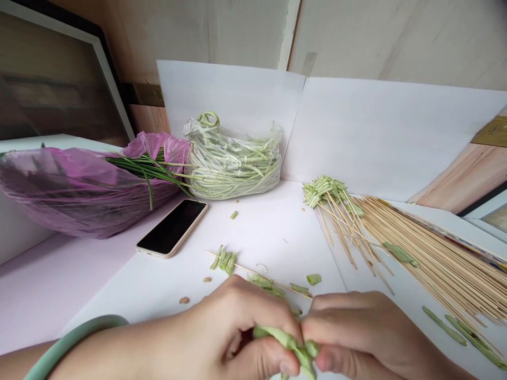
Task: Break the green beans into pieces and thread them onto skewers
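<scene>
From here L hand & R hand pinch a bean pc betw. them, nearest the person, prob. for grip on both sides, w/ part-loaded skewer laid just beyond, prob. to free fingers

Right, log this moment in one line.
left hand: holds pale-green bean pod; right hand: pinches its other end; beyond: thin wooden skewer threaded with short green bean segments

Green bean between both hands
</scene>
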